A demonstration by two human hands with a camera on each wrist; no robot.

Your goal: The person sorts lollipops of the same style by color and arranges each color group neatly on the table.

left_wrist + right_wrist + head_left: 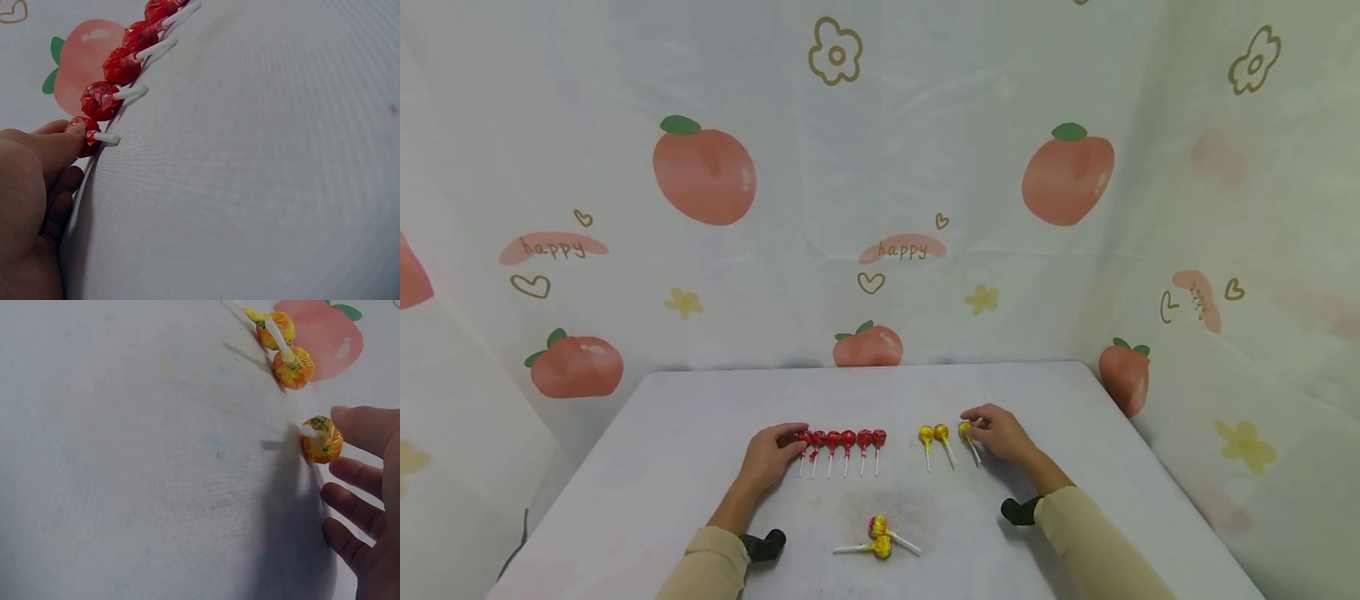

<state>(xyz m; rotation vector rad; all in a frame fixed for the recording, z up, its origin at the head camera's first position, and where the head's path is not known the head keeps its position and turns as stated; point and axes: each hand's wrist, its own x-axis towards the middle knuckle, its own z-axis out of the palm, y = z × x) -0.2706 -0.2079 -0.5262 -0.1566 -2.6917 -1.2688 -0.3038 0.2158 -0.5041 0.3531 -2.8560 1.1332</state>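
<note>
Lollipops stand out on the white table (700,408) in two rows, heads away from the person and sticks toward them. Six red lollipops (833,440) lie side by side left of centre, their long axes nearly parallel, stick ends slanting slightly left. Three yellow lollipops (927,435) lie right of centre: the first stick points almost straight at the person, the other two slant rightward. The left hand (766,458), its forearm angled inward and away from the person, pinches the head of the leftmost red one (92,149) between thumb and finger. The right hand (1003,435) reaches in from the right, fingers spread and loosely bent, thumb and forefinger by the head of the rightmost yellow one (323,440); I cannot tell whether they touch it. Nearer the person, two more lollipops (882,547) lie together, one stick pointing left, the other right and nearward.
</note>
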